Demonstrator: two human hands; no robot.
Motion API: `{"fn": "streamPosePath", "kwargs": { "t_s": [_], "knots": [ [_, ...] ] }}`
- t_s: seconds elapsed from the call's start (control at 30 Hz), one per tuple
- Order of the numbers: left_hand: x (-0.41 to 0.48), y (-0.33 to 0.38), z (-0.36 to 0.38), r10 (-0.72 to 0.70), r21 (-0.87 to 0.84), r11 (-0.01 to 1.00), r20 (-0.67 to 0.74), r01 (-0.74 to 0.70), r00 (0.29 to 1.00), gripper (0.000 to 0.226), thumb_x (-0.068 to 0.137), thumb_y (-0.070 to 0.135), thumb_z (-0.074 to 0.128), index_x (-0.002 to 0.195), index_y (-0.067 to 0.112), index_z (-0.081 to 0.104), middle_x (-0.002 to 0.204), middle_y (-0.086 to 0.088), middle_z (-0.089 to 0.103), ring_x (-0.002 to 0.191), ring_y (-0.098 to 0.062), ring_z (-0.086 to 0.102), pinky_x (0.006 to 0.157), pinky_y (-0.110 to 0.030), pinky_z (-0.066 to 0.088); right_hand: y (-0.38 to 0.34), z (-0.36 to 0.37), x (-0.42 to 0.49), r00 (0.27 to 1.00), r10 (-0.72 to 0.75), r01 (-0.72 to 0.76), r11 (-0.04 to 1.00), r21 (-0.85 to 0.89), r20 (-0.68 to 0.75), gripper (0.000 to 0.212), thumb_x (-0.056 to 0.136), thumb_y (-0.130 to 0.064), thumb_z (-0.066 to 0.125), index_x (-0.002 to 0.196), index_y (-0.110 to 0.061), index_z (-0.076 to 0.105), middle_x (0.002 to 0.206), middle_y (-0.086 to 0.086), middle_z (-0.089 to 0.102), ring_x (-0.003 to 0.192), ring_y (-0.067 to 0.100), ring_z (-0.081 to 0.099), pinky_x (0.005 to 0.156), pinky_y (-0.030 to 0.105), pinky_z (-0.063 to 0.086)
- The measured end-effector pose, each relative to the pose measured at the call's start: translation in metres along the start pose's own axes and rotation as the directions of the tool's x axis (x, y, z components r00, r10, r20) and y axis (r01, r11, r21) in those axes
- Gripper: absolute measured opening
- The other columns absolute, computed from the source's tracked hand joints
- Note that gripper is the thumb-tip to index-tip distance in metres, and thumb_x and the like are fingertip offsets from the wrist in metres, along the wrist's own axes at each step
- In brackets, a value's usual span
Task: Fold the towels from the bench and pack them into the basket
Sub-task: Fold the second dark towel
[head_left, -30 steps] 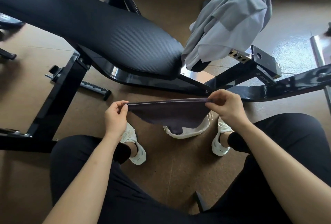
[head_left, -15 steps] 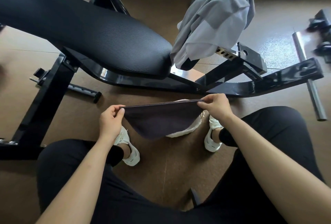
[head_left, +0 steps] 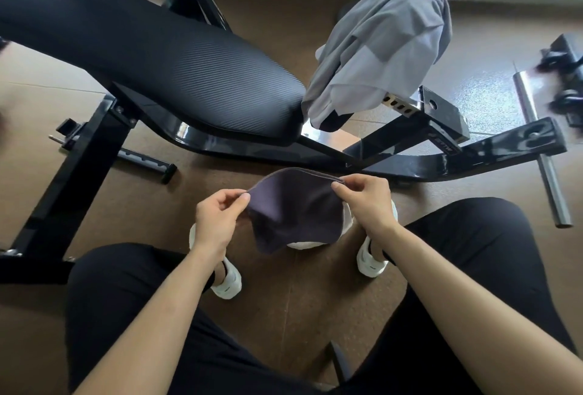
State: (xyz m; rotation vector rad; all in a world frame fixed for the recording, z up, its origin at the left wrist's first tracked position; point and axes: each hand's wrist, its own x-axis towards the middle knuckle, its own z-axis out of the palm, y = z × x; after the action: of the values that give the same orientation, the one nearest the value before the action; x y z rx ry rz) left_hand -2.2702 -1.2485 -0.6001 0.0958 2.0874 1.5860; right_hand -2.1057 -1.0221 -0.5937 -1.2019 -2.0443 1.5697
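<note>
A soft dark towel (head_left: 293, 211) is pinched at its top edge by the left hand (head_left: 217, 221) and the right hand (head_left: 366, 202), sagging limply over a white basket (head_left: 303, 245) on the floor. Beyond, a crumpled grey towel (head_left: 385, 47) is draped just past the end of the padded surface (head_left: 189, 60) — black and finely ribbed.

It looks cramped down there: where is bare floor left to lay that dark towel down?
Bare floor lies between the left shoe and right shoe, toward the knees, and between the bench's black leg and the left hand. It is crowded under the dark towel, where the white basket sits.
</note>
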Motion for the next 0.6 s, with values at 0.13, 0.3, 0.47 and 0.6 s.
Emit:
{"fn": "streamPosePath", "kwargs": {
  "t_s": [0.13,0.3,0.47,0.6],
  "knots": [
    [-0.020,0.010,0.019,0.065,0.038,0.997,0.136,-0.071,0.989,0.015,0.092,0.017,0.075,0.100,0.029,0.079,0.098,0.001,0.079,0.100,-0.022,0.074,0.093,-0.052,0.060,-0.008,0.013,-0.013,0.991,-0.087,0.087,0.996,0.004,0.100,0.011,0.090,-0.024,0.075,0.100,-0.024,0.081,0.087,-0.009,0.078,0.087,0.012,0.074,0.084,0.046,0.062],
    [-0.035,0.022,0.036,0.131,0.083,0.985,0.190,-0.149,0.973,0.016,0.090,0.013,0.076,0.103,0.022,0.079,0.095,0.004,0.080,0.096,-0.015,0.075,0.089,-0.045,0.062,-0.010,0.025,-0.021,0.979,-0.155,0.157,0.988,-0.010,0.132,0.013,0.086,-0.024,0.079,0.099,-0.024,0.081,0.089,-0.009,0.078,0.086,0.010,0.073,0.083,0.044,0.061],
    [-0.040,0.024,0.048,0.158,0.078,0.982,0.181,-0.174,0.971,0.016,0.088,0.012,0.079,0.103,0.016,0.080,0.095,0.004,0.080,0.094,-0.012,0.076,0.085,-0.042,0.064,-0.011,0.035,-0.024,0.973,-0.170,0.166,0.985,0.037,0.153,0.016,0.088,-0.026,0.079,0.102,-0.021,0.081,0.093,-0.008,0.079,0.090,0.009,0.074,0.086,0.043,0.062],
    [-0.043,0.024,0.052,0.176,0.082,0.978,0.153,-0.190,0.973,0.019,0.088,0.011,0.078,0.107,0.014,0.080,0.098,0.004,0.079,0.093,-0.009,0.076,0.086,-0.040,0.063,-0.016,0.039,-0.029,0.965,-0.204,0.206,0.979,0.008,0.163,0.015,0.092,-0.022,0.075,0.105,-0.019,0.080,0.096,-0.009,0.078,0.092,0.005,0.073,0.086,0.033,0.061]
  ]
}}
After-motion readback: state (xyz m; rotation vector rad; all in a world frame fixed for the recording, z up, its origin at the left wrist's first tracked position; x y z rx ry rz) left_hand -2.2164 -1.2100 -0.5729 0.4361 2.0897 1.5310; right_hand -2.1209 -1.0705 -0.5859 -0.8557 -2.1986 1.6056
